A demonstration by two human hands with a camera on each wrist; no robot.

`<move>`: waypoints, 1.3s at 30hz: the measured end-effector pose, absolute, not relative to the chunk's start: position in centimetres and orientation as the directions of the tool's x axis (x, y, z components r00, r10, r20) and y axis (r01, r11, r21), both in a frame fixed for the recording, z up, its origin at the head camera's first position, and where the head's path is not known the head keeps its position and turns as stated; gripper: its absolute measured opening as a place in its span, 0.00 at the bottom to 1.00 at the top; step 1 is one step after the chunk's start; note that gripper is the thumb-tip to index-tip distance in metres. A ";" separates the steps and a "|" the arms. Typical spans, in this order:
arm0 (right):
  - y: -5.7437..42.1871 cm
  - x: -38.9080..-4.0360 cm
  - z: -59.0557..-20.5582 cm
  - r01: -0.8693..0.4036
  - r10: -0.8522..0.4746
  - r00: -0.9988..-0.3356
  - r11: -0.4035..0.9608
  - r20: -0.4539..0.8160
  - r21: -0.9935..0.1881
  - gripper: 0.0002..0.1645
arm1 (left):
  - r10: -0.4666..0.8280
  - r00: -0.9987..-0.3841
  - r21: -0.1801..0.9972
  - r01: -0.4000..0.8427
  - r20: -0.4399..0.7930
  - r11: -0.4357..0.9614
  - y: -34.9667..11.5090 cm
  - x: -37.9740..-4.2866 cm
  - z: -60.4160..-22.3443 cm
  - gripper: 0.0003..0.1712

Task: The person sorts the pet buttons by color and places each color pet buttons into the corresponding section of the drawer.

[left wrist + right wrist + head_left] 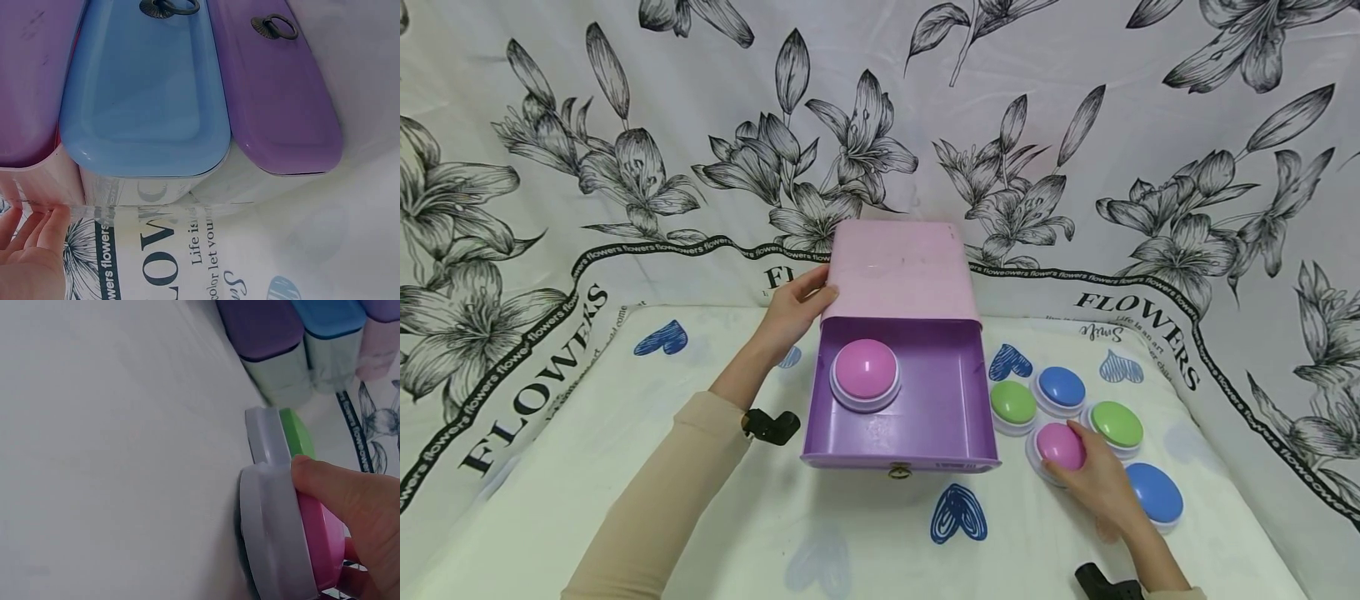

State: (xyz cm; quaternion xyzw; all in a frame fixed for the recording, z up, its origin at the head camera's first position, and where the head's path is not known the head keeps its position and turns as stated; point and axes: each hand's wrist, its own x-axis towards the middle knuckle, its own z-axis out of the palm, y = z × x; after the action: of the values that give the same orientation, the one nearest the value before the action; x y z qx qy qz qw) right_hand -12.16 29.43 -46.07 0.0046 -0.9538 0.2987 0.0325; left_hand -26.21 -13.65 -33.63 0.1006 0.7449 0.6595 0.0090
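Right hand (1101, 475) has a pink-domed button (1060, 446) pinched between thumb and fingers, right beside the drawer's front corner! Left hand (790, 312), fingers extended, touches the side of the pink casing (898, 267). Below that casing juts the purple drawer (940, 408), a second pink button (865, 371) sitting inside at left. Clustered round the gripped one: two green buttons (1013, 402) and two blue buttons (1062, 387), all on the heart-print cloth (737, 517).

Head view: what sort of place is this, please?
Perhaps a makeshift indoor tabletop workspace: a flower-printed cloth behind, a white heart-printed cover beneath, and, centrally, an open purple drawer.
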 end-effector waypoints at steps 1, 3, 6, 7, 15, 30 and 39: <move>29.4 -12.2 -45.9 -0.030 0.011 -0.998 0.822 0.067 -0.569 0.50 | 0.161 -0.980 0.984 0.139 0.120 0.113 -13.6 -26.2 -33.6 0.32; 29.4 -12.2 -45.5 -0.035 0.010 -0.997 0.824 0.077 -0.565 0.49 | 0.160 -0.979 0.983 0.143 0.124 0.116 -13.6 -26.2 -33.6 0.32; 29.4 -12.2 -44.6 -0.043 0.010 -0.996 0.824 0.090 -0.565 0.49 | 0.158 -0.979 0.982 0.146 0.126 0.119 -13.6 -26.1 -33.6 0.32; 29.4 -12.3 -44.3 -0.048 0.010 -0.995 0.827 0.100 -0.560 0.48 | 0.158 -0.979 0.982 0.146 0.126 0.119 -13.5 -26.1 -33.6 0.32; 29.8 -12.8 -41.8 -0.083 0.000 -0.989 0.829 0.148 -0.554 0.49 | 0.154 -0.980 0.981 0.146 0.126 0.128 -13.7 -26.0 -33.6 0.32; 30.1 -13.9 -37.6 -0.124 -0.048 -0.986 0.859 0.163 -0.497 0.49 | 0.164 -0.979 0.982 0.140 0.117 0.131 -13.5 -25.9 -33.5 0.32; 29.2 -14.9 -35.4 -0.208 -0.117 -0.969 0.858 0.216 -0.469 0.48 | 0.162 -0.979 0.982 0.147 0.127 0.122 -13.5 -25.9 -33.4 0.33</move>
State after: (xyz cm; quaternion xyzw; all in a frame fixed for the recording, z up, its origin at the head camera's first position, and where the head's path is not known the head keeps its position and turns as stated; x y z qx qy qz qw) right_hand -14.89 29.24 -35.38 0.0847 -0.9597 0.2524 0.0901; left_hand -25.88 -13.50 -33.36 0.1031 0.7490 0.6545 0.0054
